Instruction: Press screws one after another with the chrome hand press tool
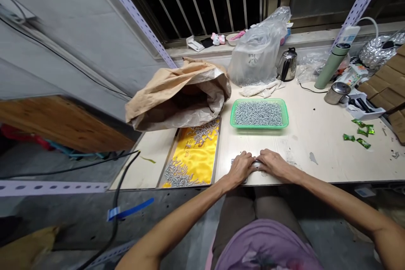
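Observation:
My left hand [241, 168] and my right hand [272, 163] rest side by side on the pale table [316, 143] near its front edge. Their fingers curl together over small metal parts [257, 164] lying between them, too small to name. Behind the hands stands a green plastic tray [259, 113] filled with several small silver screws. To the left lies a yellow-lined metal tray [193, 154] with screws heaped at its far and near ends.
A crumpled brown paper sack [177, 93] lies at the back left. Behind the green tray are a clear plastic bag [257, 52], a steel kettle [287, 65], a green flask [332, 65] and a metal cup [337, 93]. Green wrappers [360, 133] and cardboard boxes [390, 88] sit right.

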Demonstrator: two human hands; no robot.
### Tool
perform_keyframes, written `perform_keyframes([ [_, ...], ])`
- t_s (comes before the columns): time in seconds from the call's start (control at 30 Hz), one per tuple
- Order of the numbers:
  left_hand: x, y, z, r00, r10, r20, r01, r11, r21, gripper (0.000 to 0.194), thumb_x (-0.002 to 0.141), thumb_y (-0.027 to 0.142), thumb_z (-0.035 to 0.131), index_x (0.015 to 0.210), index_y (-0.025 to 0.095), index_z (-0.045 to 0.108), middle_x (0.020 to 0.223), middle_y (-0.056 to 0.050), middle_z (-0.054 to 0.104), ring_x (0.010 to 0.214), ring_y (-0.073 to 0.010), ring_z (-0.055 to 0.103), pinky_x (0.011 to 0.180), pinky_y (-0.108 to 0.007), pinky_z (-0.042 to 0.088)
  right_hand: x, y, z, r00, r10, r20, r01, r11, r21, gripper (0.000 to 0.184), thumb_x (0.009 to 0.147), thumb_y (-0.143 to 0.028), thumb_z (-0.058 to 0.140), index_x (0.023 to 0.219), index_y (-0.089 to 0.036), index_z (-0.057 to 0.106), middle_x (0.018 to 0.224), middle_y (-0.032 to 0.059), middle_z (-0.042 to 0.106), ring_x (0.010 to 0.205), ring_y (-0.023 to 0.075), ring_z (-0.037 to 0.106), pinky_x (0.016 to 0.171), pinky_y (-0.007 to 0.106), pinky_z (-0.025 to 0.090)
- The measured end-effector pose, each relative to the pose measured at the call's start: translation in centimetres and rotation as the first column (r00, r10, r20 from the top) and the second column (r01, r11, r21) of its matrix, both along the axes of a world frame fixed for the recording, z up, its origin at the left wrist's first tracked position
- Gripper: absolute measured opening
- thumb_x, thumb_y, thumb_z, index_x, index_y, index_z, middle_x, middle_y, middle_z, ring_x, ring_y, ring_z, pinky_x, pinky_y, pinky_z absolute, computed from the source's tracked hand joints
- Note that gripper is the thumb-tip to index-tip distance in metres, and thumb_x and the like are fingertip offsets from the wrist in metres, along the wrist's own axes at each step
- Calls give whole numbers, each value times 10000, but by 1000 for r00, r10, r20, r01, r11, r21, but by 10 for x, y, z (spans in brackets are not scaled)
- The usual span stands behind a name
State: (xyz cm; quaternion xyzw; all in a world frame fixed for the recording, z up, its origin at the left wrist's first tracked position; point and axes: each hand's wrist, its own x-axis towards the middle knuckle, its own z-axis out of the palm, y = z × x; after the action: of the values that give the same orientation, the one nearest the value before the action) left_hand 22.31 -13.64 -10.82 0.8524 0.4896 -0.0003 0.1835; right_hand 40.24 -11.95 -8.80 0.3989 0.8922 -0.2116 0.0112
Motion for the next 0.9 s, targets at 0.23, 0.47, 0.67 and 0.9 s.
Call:
perform_keyframes([
  [0.23, 10, -2, -22, 982, 126, 142, -156, 962, 224, 355, 872, 317, 588, 1197, 179, 552, 1202, -115, 603, 1098, -251, 542, 934, -414, 472, 12, 31, 1, 998, 49, -37, -45, 992, 121, 205, 910, -223, 505, 1064, -155, 620, 1041, 103, 602, 925, 204, 519, 799, 307, 392],
  [0.47, 48, -35, -55, 954, 20, 299, -117, 944, 308, 326, 965, 251, 361, 1233, 168, 527, 1295, -154, 575, 1281, -246, 481, 1084, -506, 360, -10, 65, 0, 977, -151, 150, 113, 966, 234, 191, 901, -118, 443, 934, -149, 629, 937, 92, 630, 860, 206, 490, 709, 294, 334],
  [0.67, 47, -36, -51, 943, 6, 334, -94, 964, 249, 329, 932, 235, 407, 1223, 142, 531, 1232, -165, 603, 1248, -272, 504, 1060, -502, 393, -37, 45, 8, 991, 53, 125, -80, 970, 228, 229, 917, -174, 468, 1021, -208, 670, 1035, 90, 621, 942, 218, 470, 736, 309, 324],
  [0.9, 48, -36, -53, 970, 68, 235, -74, 997, 18, 474, 790, 85, 439, 1248, 153, 538, 1201, -145, 620, 1168, -317, 544, 1009, -510, 423, -79, 25, 3, 834, 527, 163, -551, 800, 236, 172, 855, -143, 562, 764, -193, 699, 995, 93, 630, 1018, 233, 448, 754, 333, 324],
])
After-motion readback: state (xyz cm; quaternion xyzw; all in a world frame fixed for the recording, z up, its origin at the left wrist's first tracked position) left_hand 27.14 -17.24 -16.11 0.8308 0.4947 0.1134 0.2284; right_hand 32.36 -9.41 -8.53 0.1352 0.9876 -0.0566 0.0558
